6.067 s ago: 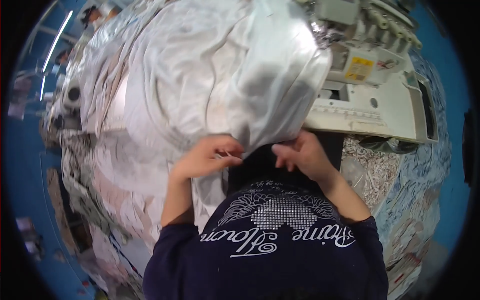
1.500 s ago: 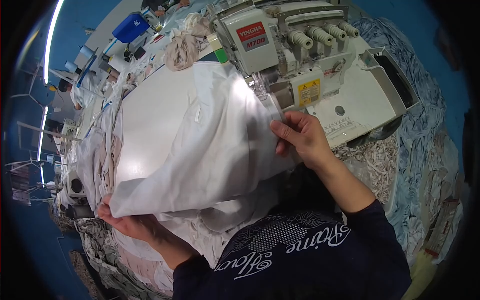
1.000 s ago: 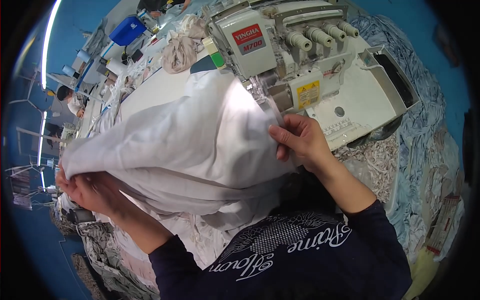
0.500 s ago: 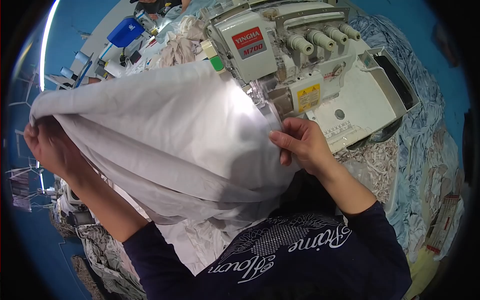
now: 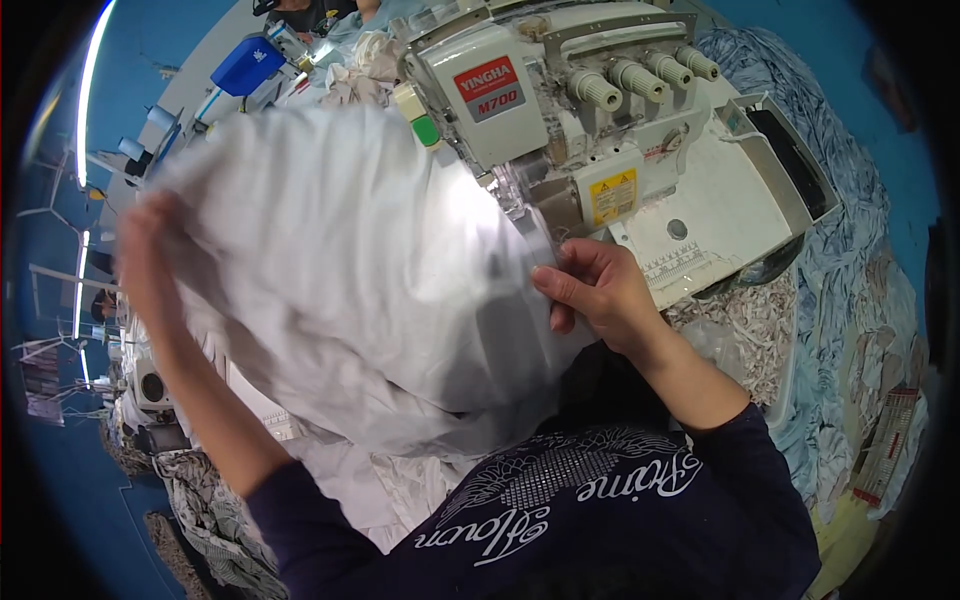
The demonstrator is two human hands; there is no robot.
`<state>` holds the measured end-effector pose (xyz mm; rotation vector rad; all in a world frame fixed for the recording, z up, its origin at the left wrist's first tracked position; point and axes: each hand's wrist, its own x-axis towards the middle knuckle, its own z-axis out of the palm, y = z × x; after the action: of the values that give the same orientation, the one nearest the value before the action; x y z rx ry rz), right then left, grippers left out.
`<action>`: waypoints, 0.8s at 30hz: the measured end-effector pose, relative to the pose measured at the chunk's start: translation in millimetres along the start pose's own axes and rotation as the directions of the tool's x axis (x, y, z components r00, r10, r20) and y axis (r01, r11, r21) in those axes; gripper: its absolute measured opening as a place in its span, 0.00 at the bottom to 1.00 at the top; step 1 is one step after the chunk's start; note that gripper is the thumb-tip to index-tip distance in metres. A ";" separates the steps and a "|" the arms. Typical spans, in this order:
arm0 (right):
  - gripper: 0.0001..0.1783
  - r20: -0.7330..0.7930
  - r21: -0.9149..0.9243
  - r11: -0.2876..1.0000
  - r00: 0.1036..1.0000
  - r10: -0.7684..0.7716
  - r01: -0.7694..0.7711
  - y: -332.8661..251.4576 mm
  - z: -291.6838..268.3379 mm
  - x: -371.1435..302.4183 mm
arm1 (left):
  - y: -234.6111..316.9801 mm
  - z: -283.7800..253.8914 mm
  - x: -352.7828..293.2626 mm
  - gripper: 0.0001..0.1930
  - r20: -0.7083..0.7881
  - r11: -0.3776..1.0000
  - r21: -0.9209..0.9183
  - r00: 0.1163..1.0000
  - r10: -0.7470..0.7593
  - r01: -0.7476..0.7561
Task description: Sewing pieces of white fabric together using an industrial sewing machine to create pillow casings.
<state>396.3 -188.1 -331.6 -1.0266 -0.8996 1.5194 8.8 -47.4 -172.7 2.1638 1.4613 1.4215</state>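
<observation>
A large piece of white fabric [image 5: 340,240] spreads in front of me, its far right edge under the lit needle area of an overlock sewing machine [image 5: 490,95]. My right hand [image 5: 592,290] pinches the fabric's right edge between thumb and fingers, just on the near side of the presser foot [image 5: 512,190]. At the far left my left hand [image 5: 150,240] is at the raised outer edge of the cloth. Motion smears its fingers, so their grip does not show clearly. Loose folds hang between both hands and down toward my lap.
Right of the machine head lies its white work plate [image 5: 690,235] with an open tray [image 5: 780,165]. Below that stands a clear bin of fabric scraps [image 5: 745,340]. Heaped blue-grey cloth [image 5: 850,280] lines the right side. Another person [image 5: 310,15] sits at the far end.
My left hand has swung right and inward, and the fabric has slackened into more ripples. My right hand has shifted only slightly left, still pinching the edge.
</observation>
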 end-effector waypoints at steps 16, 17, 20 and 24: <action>0.11 0.053 0.026 0.999 0.998 -0.023 0.022 3.6 4.1 4.3 | 26.7 79.9 -98.3 0.02 -0.370 0.868 0.488 0.877 0.305 -0.096; 0.11 0.056 0.007 1.000 0.998 -0.029 0.028 2.5 3.6 3.9 | 27.5 80.7 -88.9 0.02 -0.376 0.869 0.485 0.875 0.306 -0.095; 0.12 0.038 0.020 0.999 0.998 -0.046 0.046 -1.2 1.6 1.6 | 31.2 82.3 -61.5 0.03 -0.425 0.875 0.445 0.816 0.392 -0.189; 0.11 0.055 0.009 0.999 0.997 -0.047 0.047 5.0 1.3 1.3 | 26.9 69.9 -25.9 0.05 -0.495 0.902 0.399 0.789 0.364 -0.166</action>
<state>393.3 -187.7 -336.0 -0.9557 -0.9499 1.5170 78.1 -57.5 -209.8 2.3454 1.7325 2.2092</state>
